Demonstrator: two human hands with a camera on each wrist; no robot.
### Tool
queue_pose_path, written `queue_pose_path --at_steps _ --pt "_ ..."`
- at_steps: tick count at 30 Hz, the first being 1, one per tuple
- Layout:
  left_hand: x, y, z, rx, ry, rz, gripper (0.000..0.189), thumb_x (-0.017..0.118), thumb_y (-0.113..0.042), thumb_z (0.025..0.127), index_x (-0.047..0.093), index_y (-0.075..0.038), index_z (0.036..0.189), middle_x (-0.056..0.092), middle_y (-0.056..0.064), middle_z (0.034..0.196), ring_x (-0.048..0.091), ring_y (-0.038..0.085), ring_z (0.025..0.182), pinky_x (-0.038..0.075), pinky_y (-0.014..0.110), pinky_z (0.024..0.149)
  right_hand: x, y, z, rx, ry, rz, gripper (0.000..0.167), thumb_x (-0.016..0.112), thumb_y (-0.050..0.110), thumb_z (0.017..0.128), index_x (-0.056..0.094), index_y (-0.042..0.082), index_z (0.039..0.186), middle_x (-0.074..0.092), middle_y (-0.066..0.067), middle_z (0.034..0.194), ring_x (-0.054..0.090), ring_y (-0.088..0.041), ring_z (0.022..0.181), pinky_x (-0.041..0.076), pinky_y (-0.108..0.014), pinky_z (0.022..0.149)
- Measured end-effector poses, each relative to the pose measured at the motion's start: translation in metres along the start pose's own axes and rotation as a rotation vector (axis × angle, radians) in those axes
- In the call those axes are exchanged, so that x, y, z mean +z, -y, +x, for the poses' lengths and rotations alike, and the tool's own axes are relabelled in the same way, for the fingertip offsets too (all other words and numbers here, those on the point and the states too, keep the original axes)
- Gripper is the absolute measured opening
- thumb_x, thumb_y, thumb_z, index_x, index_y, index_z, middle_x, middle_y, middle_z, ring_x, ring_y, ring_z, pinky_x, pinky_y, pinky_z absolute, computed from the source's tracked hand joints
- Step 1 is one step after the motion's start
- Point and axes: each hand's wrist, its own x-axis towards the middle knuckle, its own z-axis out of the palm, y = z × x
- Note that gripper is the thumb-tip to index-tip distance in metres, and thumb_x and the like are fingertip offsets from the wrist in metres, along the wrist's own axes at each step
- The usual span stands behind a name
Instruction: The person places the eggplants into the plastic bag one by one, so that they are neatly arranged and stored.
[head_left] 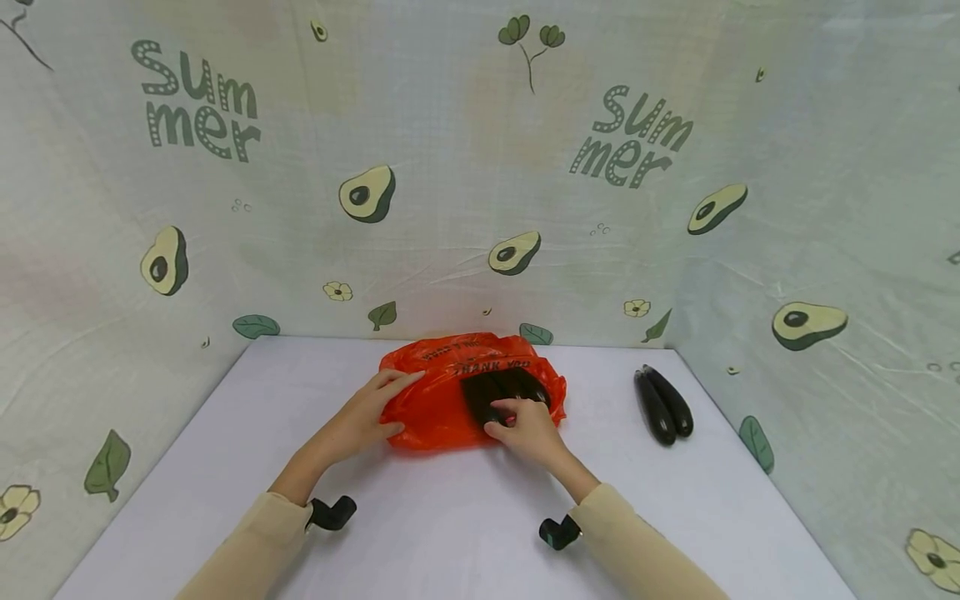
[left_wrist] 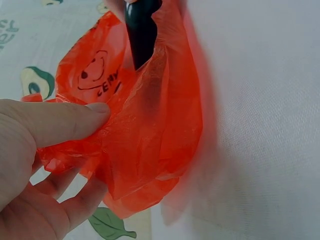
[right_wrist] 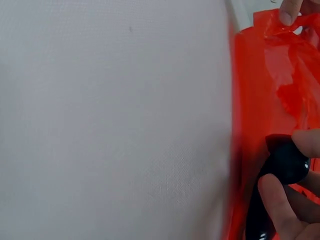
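Note:
An orange-red plastic bag (head_left: 431,408) with dark printed words lies toward the back of the table. Dark, glossy eggplants (head_left: 504,385) show at its opening, partly covered by the red film. My left hand (head_left: 358,423) holds the bag's left side, with film between thumb and fingers in the left wrist view. At the opening, my right hand (head_left: 534,432) grips one eggplant (right_wrist: 287,162) near its end, thumb on one side and fingers on the other. Part of that eggplant is hidden by the hand.
Two more eggplants (head_left: 663,406) lie side by side at the right of the white table (head_left: 450,533). A cloth backdrop (head_left: 435,100) printed with avocados and leaves rises behind and along both sides. Each wrist wears a small black camera (head_left: 332,512).

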Motion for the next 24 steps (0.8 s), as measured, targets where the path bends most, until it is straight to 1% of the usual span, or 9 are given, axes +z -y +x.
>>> queue_pose_path --at_steps 2,4,5,7,9,11,15,19,24 --pt "0.0 0.0 0.0 0.0 0.002 -0.001 0.086 0.083 0.003 0.089 0.045 -0.02 0.163 0.049 0.006 0.142 0.055 0.029 0.128 0.06 0.044 0.098 0.002 0.0 0.0 0.004 0.005 0.01 0.039 0.081 0.022 0.094 0.076 0.006 0.13 0.072 -0.005 0.087 0.059 -0.02 0.081 0.051 -0.028 0.066" --pt "0.0 0.0 0.0 -0.002 0.003 -0.001 0.086 0.083 0.003 0.089 0.045 -0.02 0.163 0.05 0.006 0.142 0.055 0.029 0.128 0.061 0.044 0.097 0.004 0.001 0.0 0.004 0.007 0.011 0.039 0.081 0.021 0.094 0.076 0.005 0.129 0.064 -0.003 0.073 0.054 -0.016 0.071 0.045 -0.025 0.06" --pt "0.0 0.0 0.0 -0.003 0.003 0.001 0.086 0.083 0.002 0.089 0.045 -0.02 0.163 0.05 0.006 0.142 0.055 0.029 0.128 0.061 0.044 0.097 0.006 0.001 0.0 0.004 0.009 0.01 0.039 0.081 0.02 0.094 0.076 0.004 0.129 0.058 -0.002 0.067 0.052 -0.014 0.066 0.043 -0.024 0.058" --pt "0.0 0.0 0.0 -0.002 0.003 0.0 0.086 0.083 0.003 0.089 0.044 -0.02 0.163 0.05 0.007 0.142 0.055 0.029 0.128 0.06 0.045 0.099 0.008 0.001 0.0 -0.003 0.003 -0.003 0.038 0.082 0.019 0.093 0.076 0.004 0.128 0.052 -0.001 0.062 0.049 -0.012 0.06 0.04 -0.023 0.055" --pt "0.0 0.001 0.0 -0.003 0.0 0.003 0.086 0.083 0.002 0.089 0.044 -0.02 0.163 0.05 0.007 0.143 0.054 0.029 0.129 0.06 0.045 0.099 0.01 0.001 0.001 -0.017 -0.006 -0.012 0.037 0.083 0.018 0.093 0.076 0.003 0.126 0.053 0.001 0.062 0.049 -0.011 0.058 0.042 -0.023 0.056" --pt "0.0 0.001 0.0 -0.004 -0.001 0.005 0.087 0.083 0.002 0.089 0.044 -0.02 0.163 0.05 0.007 0.143 0.054 0.029 0.129 0.06 0.045 0.099 0.011 0.001 0.002 -0.022 -0.018 -0.02 0.036 0.084 0.017 0.092 0.077 0.003 0.124 0.059 0.002 0.065 0.052 -0.011 0.061 0.048 -0.025 0.059" --pt "0.001 0.001 0.0 -0.001 -0.002 0.013 0.087 0.083 0.002 0.088 0.045 -0.02 0.163 0.05 0.007 0.142 0.055 0.028 0.127 0.06 0.043 0.098 0.015 0.003 0.004 -0.008 -0.046 -0.031 0.035 0.086 0.018 0.089 0.077 0.002 0.119 0.068 -0.001 0.081 0.059 -0.016 0.076 0.056 -0.032 0.07" --pt "0.0 0.0 0.0 -0.007 0.003 0.009 0.086 0.083 0.002 0.088 0.045 -0.019 0.163 0.05 0.007 0.141 0.055 0.028 0.127 0.06 0.043 0.098 0.019 0.005 0.007 0.021 -0.068 -0.045 0.033 0.087 0.02 0.088 0.078 0.003 0.115 0.066 -0.003 0.085 0.058 -0.017 0.082 0.054 -0.032 0.072" --pt "0.0 0.0 0.0 -0.026 0.008 -0.01 0.087 0.083 0.002 0.089 0.044 -0.022 0.163 0.049 0.006 0.141 0.053 0.03 0.13 0.061 0.045 0.098 0.022 0.008 0.011 0.03 -0.084 -0.039 0.032 0.087 0.018 0.088 0.078 0.001 0.114 0.06 -0.002 0.074 0.054 -0.018 0.075 0.047 -0.029 0.065"
